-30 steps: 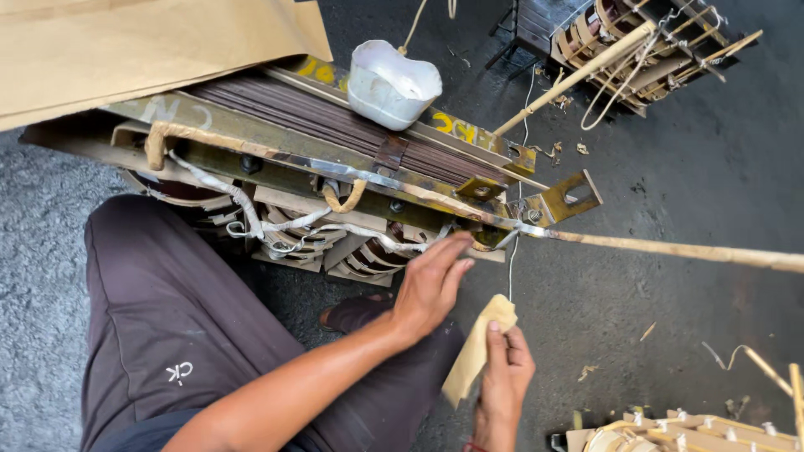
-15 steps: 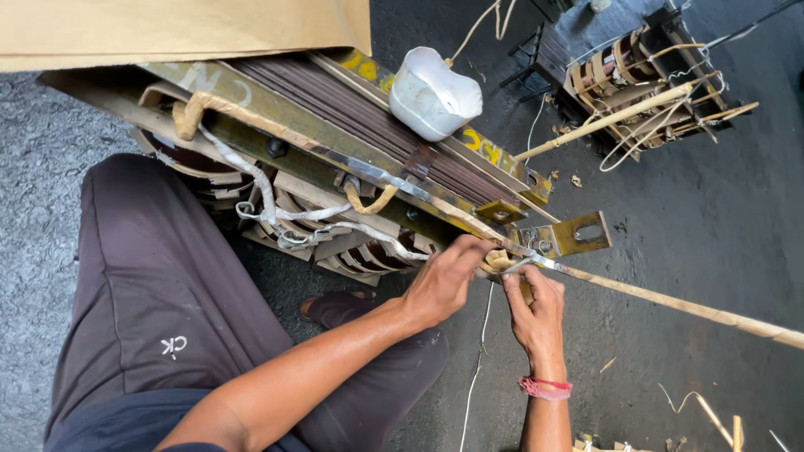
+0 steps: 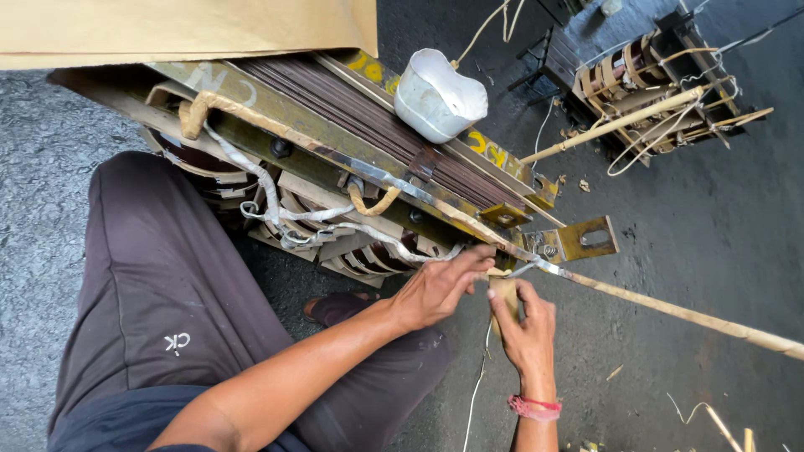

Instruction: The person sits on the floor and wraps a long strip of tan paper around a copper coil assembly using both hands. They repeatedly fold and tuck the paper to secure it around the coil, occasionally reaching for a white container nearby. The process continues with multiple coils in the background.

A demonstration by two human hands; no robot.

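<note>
1. Nearest the camera: the person's dark trouser leg [image 3: 159,285] fills the lower left, knee bent, over a grey floor [image 3: 50,192].
2. Right hand [image 3: 526,322] comes up from the bottom edge, a red band [image 3: 533,408] on the wrist. Its grip is closed on a tan paper strip [image 3: 505,295], thumb and fingers pinching it.
3. Left hand [image 3: 440,285] reaches in from the lower left, just beside the right. Fingers stretched flat and together, tips touching the white tape [image 3: 335,228] where it meets the long tan-wrapped rod [image 3: 687,314]; whether it clamps anything I cannot tell.
4. The rod runs from the hands out to the right edge, low over the floor.
5. Just beyond the hands: a large transformer core [image 3: 352,125] lying tilted, olive metal frame, dark laminations, white tape looped along its side, a metal bracket [image 3: 586,241] at its near corner.
6. On top of the core: a white plastic container [image 3: 437,96].
7. Far left: brown sheet [image 3: 184,29]. Far right: a smaller wound unit [image 3: 653,84].
</note>
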